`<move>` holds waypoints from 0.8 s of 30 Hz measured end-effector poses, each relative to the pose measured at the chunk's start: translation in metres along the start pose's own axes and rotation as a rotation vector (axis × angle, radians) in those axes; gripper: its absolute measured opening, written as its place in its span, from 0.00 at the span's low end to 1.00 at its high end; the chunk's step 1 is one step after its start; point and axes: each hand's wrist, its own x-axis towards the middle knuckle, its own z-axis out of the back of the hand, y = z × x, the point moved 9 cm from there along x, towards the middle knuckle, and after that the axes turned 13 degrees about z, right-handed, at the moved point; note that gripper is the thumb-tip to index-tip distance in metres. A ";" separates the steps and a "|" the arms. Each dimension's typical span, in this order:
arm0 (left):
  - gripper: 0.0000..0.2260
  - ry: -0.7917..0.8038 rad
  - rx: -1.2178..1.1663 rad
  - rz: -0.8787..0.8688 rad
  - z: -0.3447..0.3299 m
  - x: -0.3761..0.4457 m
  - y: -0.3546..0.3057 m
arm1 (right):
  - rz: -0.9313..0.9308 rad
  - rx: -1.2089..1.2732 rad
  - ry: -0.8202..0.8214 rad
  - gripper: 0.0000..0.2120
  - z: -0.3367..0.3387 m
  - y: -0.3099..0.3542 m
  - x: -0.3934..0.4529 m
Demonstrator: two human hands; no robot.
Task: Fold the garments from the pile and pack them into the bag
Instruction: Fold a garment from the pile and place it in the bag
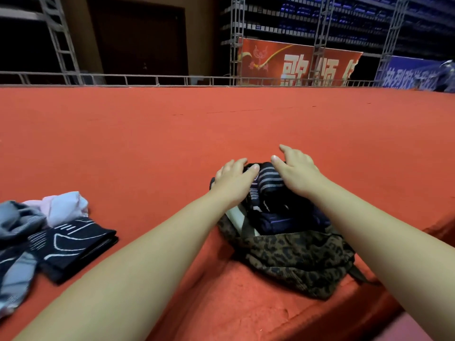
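Two hands sit on one dark striped garment (269, 179), which lies at the far, open end of the leopard-print bag (302, 257) on the red-covered surface (221, 124). Garment looks folded/bunched, partly in the bag's mouth, partly humped above it. More dark fabric shows inside the bag beneath it; can't tell how many pieces.

Step in hand, as I judge it: packing, i.e. pushing a folded garment down into the bag. Folding on this piece seems done.

Left hand (234, 179): fingers loosely bent over the garment's left side, thumb lying across the top by the stripes. Reads as pressing/cupping more than pinching, but fingertips are hidden over the far edge, so a grip there can't be ruled out. Right hand (296, 169): palm down on the garment's right side, thumb and forefinger stretched out, spread and lifted off the cloth. Released, holds nothing.

Next move calls for: press the hump down and toward the near end so the fabric clears the opening w/o unfolding; bag is soft, may need one hand to steady its rim.

Left of the bag, well apart: a folded dark garment w/ white line pattern (78, 242), touching a loose pile (32, 217) of grey-blue and pale pink/lilac pieces. So roughly mid-task, several items still to fold.
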 end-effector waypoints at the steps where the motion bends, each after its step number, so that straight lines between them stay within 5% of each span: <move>1: 0.25 0.002 -0.018 -0.002 0.007 -0.005 0.004 | 0.014 -0.012 -0.014 0.27 0.004 0.011 0.001; 10: 0.23 -0.029 -0.153 0.131 0.102 -0.045 0.130 | 0.252 0.069 0.130 0.27 -0.069 0.151 0.015; 16: 0.07 -0.005 -0.443 0.277 0.142 -0.097 0.238 | 0.286 0.188 0.394 0.27 -0.176 0.225 0.004; 20: 0.07 -0.094 -0.458 0.357 0.164 -0.124 0.293 | 0.278 0.264 0.604 0.24 -0.245 0.260 -0.022; 24: 0.04 -0.258 -0.520 0.392 0.181 -0.135 0.324 | 0.245 0.375 0.548 0.21 -0.280 0.280 -0.028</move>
